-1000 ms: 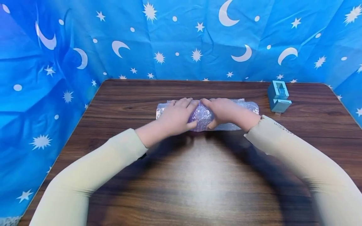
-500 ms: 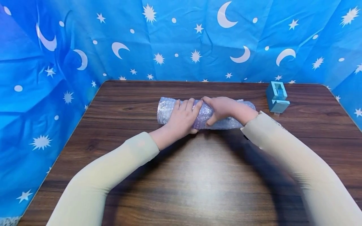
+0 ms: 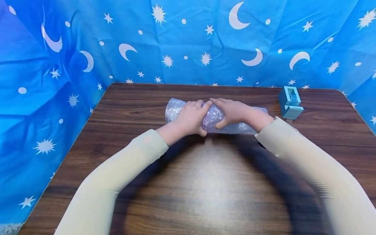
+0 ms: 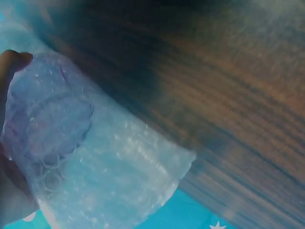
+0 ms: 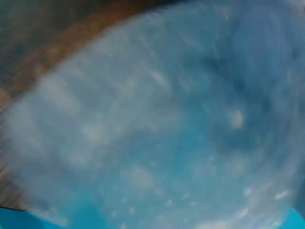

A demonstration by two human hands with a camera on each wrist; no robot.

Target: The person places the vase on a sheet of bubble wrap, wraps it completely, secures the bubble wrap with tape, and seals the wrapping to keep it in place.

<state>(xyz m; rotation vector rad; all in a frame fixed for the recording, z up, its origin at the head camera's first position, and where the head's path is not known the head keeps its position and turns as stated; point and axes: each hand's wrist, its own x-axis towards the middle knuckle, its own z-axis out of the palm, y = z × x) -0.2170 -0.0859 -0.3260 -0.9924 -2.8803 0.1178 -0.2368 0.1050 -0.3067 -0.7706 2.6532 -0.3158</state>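
Since one second ago, the left hand [image 3: 191, 118] has moved over to the right, nearer the other hand, and more of the left end of the bubble wrap roll [image 3: 172, 110] shows. Starting from the left, blue cloth [image 3: 173, 39] with white moons and stars hangs beside and behind the brown table [image 3: 211, 189]. Next comes a pale sleeve, then the left hand, curled around the roll. The roll lies sideways near the back of the table, with something purple [image 3: 212, 118] inside, between the hands. Then the right hand [image 3: 235, 112] holds the roll too, its thumb on the near side. The right wrist view is too blurry to show its fingers. Farthest right, a blue-green tape holder [image 3: 290, 103] stands near the roll, not touching.
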